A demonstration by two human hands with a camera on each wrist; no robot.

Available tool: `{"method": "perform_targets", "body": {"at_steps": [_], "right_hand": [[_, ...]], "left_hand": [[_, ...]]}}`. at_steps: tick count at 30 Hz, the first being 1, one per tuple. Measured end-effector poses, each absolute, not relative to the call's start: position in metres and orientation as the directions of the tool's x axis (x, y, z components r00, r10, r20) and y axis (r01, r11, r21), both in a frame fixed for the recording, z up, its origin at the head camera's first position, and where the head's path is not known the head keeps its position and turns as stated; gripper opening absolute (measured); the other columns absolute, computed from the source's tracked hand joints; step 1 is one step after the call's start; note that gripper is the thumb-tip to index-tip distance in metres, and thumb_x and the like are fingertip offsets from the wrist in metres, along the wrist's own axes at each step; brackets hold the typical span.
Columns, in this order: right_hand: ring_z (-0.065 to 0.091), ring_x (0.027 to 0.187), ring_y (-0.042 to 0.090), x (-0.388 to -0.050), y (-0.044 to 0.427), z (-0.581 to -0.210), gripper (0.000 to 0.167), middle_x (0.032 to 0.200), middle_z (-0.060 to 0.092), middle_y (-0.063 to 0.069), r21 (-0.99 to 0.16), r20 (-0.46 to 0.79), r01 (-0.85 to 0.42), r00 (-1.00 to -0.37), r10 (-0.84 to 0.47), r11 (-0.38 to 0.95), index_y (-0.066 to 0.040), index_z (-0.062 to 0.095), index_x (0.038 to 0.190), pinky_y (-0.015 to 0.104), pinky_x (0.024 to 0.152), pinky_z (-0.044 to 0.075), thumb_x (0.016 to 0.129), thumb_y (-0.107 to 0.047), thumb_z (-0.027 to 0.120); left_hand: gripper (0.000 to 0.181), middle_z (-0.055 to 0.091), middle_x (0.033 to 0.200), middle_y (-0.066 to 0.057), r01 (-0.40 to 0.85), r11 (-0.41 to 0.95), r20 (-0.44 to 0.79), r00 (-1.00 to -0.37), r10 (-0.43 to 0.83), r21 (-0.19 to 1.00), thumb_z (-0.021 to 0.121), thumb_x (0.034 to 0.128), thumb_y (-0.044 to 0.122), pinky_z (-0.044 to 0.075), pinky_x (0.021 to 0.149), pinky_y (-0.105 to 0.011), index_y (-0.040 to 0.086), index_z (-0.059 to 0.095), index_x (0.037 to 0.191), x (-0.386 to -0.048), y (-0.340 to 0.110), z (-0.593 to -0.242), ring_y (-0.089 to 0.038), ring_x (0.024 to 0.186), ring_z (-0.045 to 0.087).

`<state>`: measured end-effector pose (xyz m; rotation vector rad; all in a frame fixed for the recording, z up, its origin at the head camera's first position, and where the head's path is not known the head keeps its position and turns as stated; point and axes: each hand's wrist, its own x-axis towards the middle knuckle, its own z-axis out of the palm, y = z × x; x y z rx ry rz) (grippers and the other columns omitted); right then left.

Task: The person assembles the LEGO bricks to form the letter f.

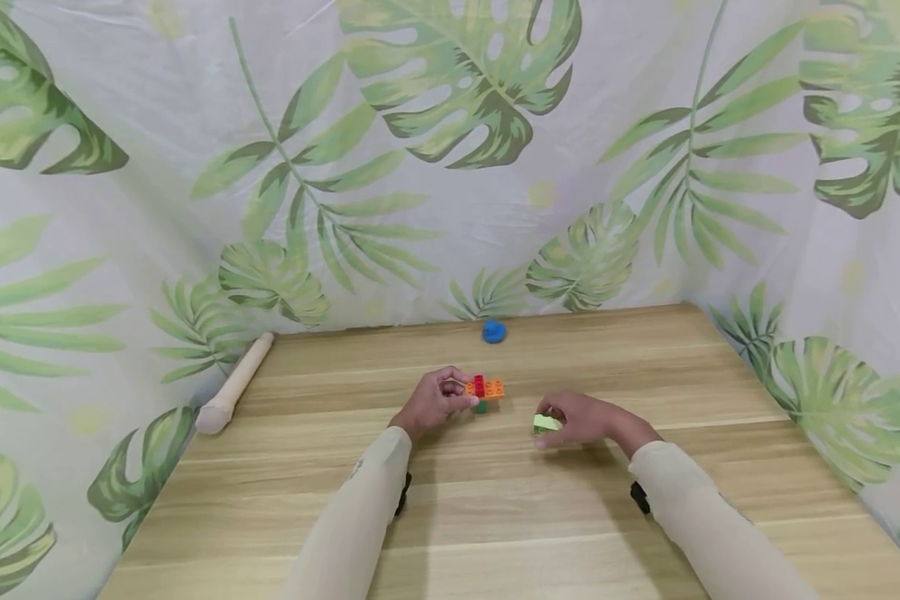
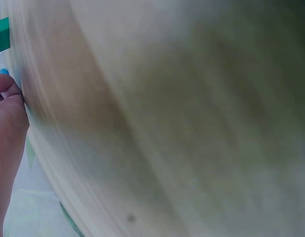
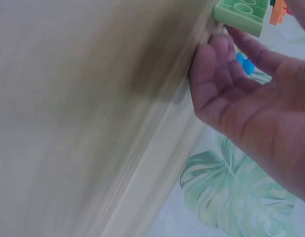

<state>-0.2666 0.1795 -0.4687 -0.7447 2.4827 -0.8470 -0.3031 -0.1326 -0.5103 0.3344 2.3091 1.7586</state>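
Observation:
My left hand (image 1: 437,402) pinches a small build of toy bricks at its left end, above the middle of the table. In it, a red brick (image 1: 479,385) sits on an orange brick (image 1: 493,389), and a green brick (image 1: 482,407) is underneath. To the right, my right hand (image 1: 583,417) holds a light green brick (image 1: 546,425) between thumb and fingers, apart from the build. The right wrist view shows hollow tubes on the light green brick (image 3: 241,19). Only part of the green brick (image 2: 1,35) enters the left wrist view.
Toward the back edge of the wooden table (image 1: 330,367) lies a round blue object (image 1: 493,332), its kind unclear. A pale rod with a wide end (image 1: 232,387) lies along the left edge. Behind hangs a leaf-printed cloth (image 1: 450,208).

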Motion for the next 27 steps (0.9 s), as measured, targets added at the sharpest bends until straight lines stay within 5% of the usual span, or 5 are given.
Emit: {"method": "perform_targets", "body": {"at_steps": [5, 11, 19, 27], "right_hand": [[0.051, 0.085, 0.013, -0.260, 0.181, -0.474, 0.032, 0.095, 0.062, 0.002, -0.620, -0.153, -0.400, -0.781, -0.605, 0.674, -0.006, 0.066, 0.110, 0.027, 0.078, 0.045, 0.090, -0.019, 0.087], [0.049, 0.075, 0.010, -0.257, 0.179, -0.477, 0.021, 0.083, 0.059, -0.002, -0.620, -0.118, -0.425, -0.781, -0.613, 0.660, -0.009, 0.065, 0.094, 0.024, 0.069, 0.042, 0.096, -0.022, 0.082], [0.045, 0.079, 0.015, -0.257, 0.178, -0.486, 0.035, 0.085, 0.048, 0.001, -0.655, -0.061, -0.355, -0.855, -0.514, 0.667, -0.008, 0.051, 0.093, 0.025, 0.070, 0.037, 0.095, -0.022, 0.084], [0.047, 0.077, 0.013, -0.257, 0.180, -0.488, 0.028, 0.087, 0.053, 0.001, -0.715, -0.036, -0.353, -0.844, -0.536, 0.604, -0.008, 0.057, 0.097, 0.025, 0.070, 0.041, 0.099, -0.024, 0.080]], "left_hand": [[0.030, 0.062, 0.088, 0.001, 0.047, 0.256, -0.039, -0.947, 0.319, 0.966, 0.081, 0.0959, 0.006, 0.042, 0.059, -0.021, 0.003, 0.068, 0.122, -0.304, -0.134, -0.511, -0.011, 0.071, 0.052], [0.031, 0.061, 0.088, 0.001, 0.048, 0.251, -0.038, -0.945, 0.324, 0.967, 0.081, 0.0958, 0.007, 0.042, 0.059, -0.022, 0.002, 0.067, 0.123, -0.303, -0.134, -0.512, -0.011, 0.071, 0.051], [0.033, 0.060, 0.086, 0.001, 0.053, 0.241, -0.032, -0.942, 0.334, 0.969, 0.081, 0.0953, 0.004, 0.042, 0.058, -0.022, -0.004, 0.065, 0.123, -0.305, -0.132, -0.512, -0.009, 0.069, 0.050], [0.030, 0.060, 0.087, 0.001, 0.033, 0.256, -0.051, -0.948, 0.315, 0.966, 0.081, 0.0957, 0.006, 0.041, 0.059, -0.022, 0.000, 0.065, 0.121, -0.303, -0.133, -0.511, -0.010, 0.070, 0.049]]}}
